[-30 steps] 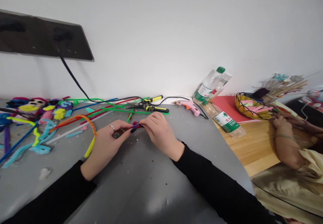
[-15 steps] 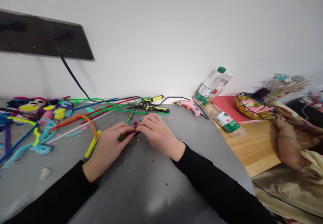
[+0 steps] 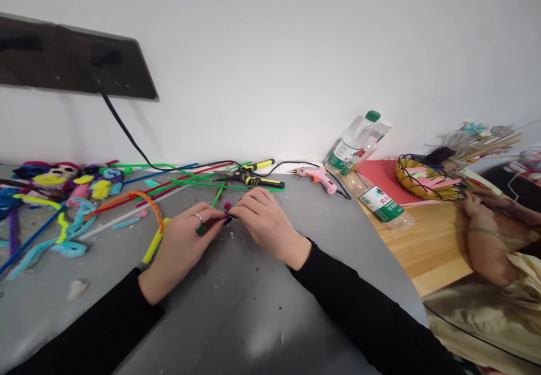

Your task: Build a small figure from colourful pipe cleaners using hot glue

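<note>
My left hand (image 3: 183, 245) and my right hand (image 3: 264, 223) meet over the grey table (image 3: 236, 318), fingertips pinched together on a small piece of pipe cleaner (image 3: 205, 227) with red and dark green showing between the fingers. A ring sits on a left finger. Both arms wear black sleeves. A yellow pipe cleaner (image 3: 154, 242) lies just left of my left hand, joined to an orange one (image 3: 139, 200) that arches away to the left.
Pliers with yellow handles (image 3: 253, 179) and a pink glue gun (image 3: 319, 178) lie behind my hands. Loose pipe cleaners and finished figures (image 3: 63, 181) crowd the left. Plastic bottles (image 3: 374, 200) and a wire basket (image 3: 425, 179) stand right, where another person's hands (image 3: 479, 217) rest on a wooden table.
My hands have closed tighter on the small piece and lowered it nearer the table. The left hand turned, and a dark green end now shows. The other person's hands shifted slightly.
</note>
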A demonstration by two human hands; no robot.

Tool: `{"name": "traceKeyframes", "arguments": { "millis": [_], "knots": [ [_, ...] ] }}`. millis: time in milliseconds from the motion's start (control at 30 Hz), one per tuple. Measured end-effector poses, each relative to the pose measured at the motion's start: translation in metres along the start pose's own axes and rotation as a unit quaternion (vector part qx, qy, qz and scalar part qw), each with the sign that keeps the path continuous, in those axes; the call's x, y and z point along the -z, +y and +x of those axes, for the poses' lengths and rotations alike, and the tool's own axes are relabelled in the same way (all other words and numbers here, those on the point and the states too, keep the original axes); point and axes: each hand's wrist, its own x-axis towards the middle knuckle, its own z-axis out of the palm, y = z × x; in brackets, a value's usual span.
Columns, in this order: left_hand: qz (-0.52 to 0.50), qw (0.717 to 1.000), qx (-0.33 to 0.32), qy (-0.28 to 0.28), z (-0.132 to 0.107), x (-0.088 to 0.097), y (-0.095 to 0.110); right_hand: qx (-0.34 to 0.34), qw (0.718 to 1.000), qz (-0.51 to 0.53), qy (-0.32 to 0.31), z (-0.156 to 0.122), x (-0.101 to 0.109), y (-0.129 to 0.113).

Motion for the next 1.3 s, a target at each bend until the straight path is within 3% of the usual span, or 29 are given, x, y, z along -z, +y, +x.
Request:
{"name": "traceKeyframes", "arguments": {
  "millis": [267,533,733,900,1100,1300],
  "knots": [
    [-0.027,0.998,0.029,0.037,-0.002,-0.003,-0.007,-0.008,1.0,-0.012,-0.005,-0.001,0.001,0.0],
    [-0.117,0.982,0.125,0.077,-0.004,-0.005,-0.007,-0.029,0.999,0.017,-0.026,0.001,-0.002,-0.004],
    [-0.166,0.966,0.159,0.116,-0.004,-0.009,-0.006,-0.05,0.997,0.054,-0.012,0.001,-0.008,-0.015],
    [-0.212,0.954,0.189,0.095,-0.001,-0.006,-0.004,-0.081,0.994,0.074,-0.008,-0.003,-0.011,-0.015],
    [-0.188,0.961,0.193,0.058,0.002,0.0,-0.003,-0.085,0.995,0.042,0.005,-0.003,-0.004,-0.006],
    [-0.122,0.986,0.108,0.016,0.001,0.0,-0.005,-0.048,0.999,0.009,-0.013,-0.001,-0.003,-0.005]
  ]
}}
